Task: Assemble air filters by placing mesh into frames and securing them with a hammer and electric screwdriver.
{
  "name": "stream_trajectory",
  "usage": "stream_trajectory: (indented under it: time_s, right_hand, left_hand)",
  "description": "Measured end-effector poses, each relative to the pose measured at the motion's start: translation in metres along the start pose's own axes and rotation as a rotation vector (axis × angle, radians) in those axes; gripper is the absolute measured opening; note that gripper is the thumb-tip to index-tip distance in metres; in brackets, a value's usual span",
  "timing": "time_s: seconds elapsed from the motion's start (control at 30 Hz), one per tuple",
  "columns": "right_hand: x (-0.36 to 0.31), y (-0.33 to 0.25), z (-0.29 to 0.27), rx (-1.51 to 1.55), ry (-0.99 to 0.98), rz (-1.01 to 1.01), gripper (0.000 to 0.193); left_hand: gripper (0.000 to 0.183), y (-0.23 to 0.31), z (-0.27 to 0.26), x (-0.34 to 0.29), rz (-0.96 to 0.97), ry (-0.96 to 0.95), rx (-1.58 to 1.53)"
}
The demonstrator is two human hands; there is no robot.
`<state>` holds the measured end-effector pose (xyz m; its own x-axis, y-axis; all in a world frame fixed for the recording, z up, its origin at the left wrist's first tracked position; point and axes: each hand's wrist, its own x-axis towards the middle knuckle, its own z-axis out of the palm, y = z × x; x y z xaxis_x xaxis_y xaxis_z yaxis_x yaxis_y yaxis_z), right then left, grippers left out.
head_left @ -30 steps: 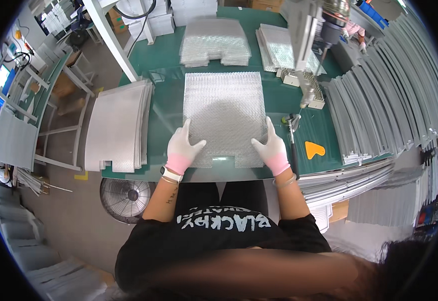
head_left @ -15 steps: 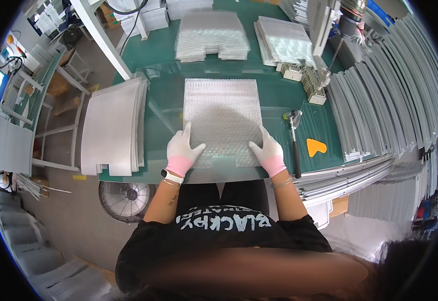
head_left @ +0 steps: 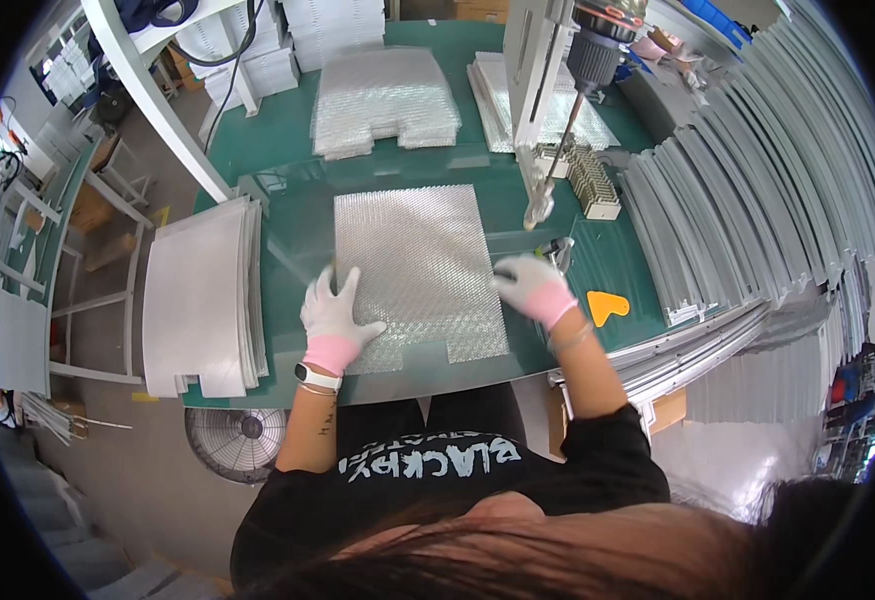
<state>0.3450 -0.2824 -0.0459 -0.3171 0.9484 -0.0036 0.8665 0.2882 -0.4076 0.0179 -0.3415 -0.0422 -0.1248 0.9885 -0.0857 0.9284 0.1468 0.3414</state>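
A silvery, bubble-textured sheet (head_left: 417,270) with a notch in its near edge lies flat on the green table. My left hand (head_left: 333,325), in a white glove with a pink cuff, rests on the sheet's left edge, thumb and fingers spread. At the right edge, my right hand (head_left: 532,287) is gloved the same way; motion smears its fingers, and whether they touch the sheet is unclear. Just beyond that hand shows the head of a hammer (head_left: 557,250); its handle is hidden behind my hand and forearm. An orange scraper-like plate (head_left: 607,307) lies to the right.
Notched clear sheets (head_left: 385,100) are stacked at the back, pale panels (head_left: 202,300) at the left. A drill (head_left: 597,50) hangs from a stand near slotted metal blocks (head_left: 592,185). Many grey panels (head_left: 757,190) lean along the right. A fan (head_left: 237,445) stands below.
My right hand has left its flat place on the sheet's near right side and moved up toward the hammer. The left hand stays on the sheet. The whole view has shifted and tilted.
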Motion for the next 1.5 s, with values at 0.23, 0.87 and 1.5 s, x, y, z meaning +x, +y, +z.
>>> stream_trajectory:
  time_s: [0.23,0.87,1.5]
  right_hand:
    - [0.164,0.189,-0.011,-0.231,0.463,0.246,0.025]
    - [-0.067,-0.047,-0.002,0.493,0.338,-0.116,0.011]
    - [-0.186,-0.105,0.17,1.696,-0.09,0.457,0.028]
  left_hand:
    - [0.081,-0.017,0.003,-0.006,0.42,-0.115,0.095]
    - [0.035,-0.012,0.105,-0.153,-0.494,-0.557,-1.756]
    - [0.028,-0.022,0.133,-0.175,-0.446,-0.495,-1.967]
